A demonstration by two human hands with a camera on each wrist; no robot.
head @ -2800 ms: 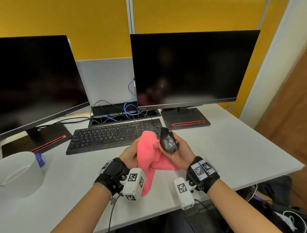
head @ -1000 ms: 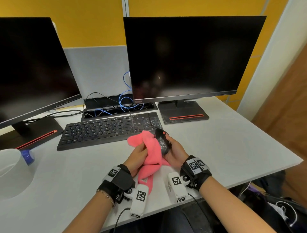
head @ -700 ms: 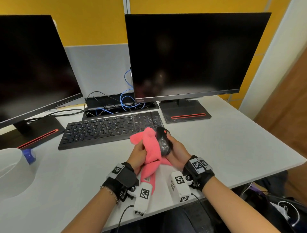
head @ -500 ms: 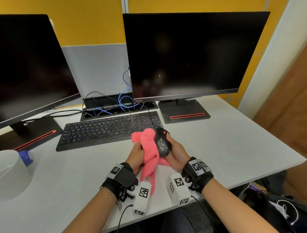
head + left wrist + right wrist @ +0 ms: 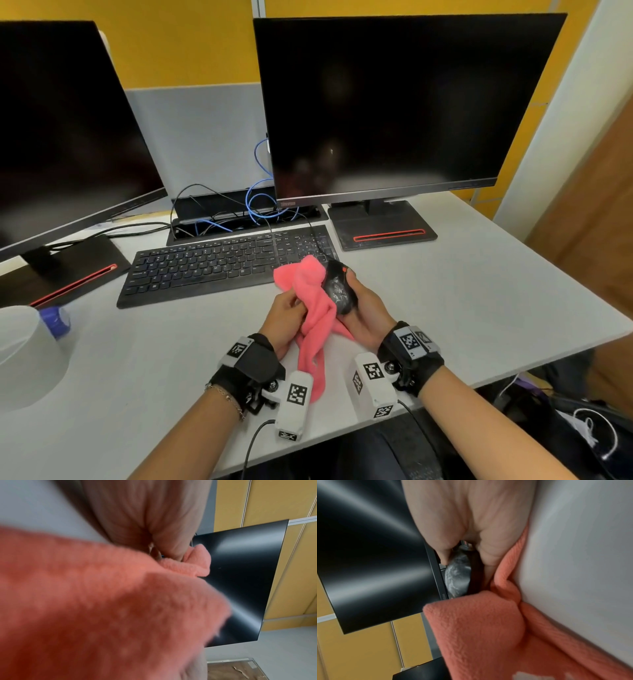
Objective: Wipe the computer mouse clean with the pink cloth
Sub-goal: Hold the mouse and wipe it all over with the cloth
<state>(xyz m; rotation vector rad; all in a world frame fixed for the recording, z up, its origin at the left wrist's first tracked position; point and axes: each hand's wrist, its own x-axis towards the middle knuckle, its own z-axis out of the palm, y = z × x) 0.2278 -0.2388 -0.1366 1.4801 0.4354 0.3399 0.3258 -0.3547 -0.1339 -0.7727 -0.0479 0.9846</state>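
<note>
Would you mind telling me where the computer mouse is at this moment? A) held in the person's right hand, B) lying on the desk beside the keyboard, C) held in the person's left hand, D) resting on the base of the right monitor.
A: the right hand grips the computer mouse above the desk, while the left hand holds the pink cloth against its side.
</note>
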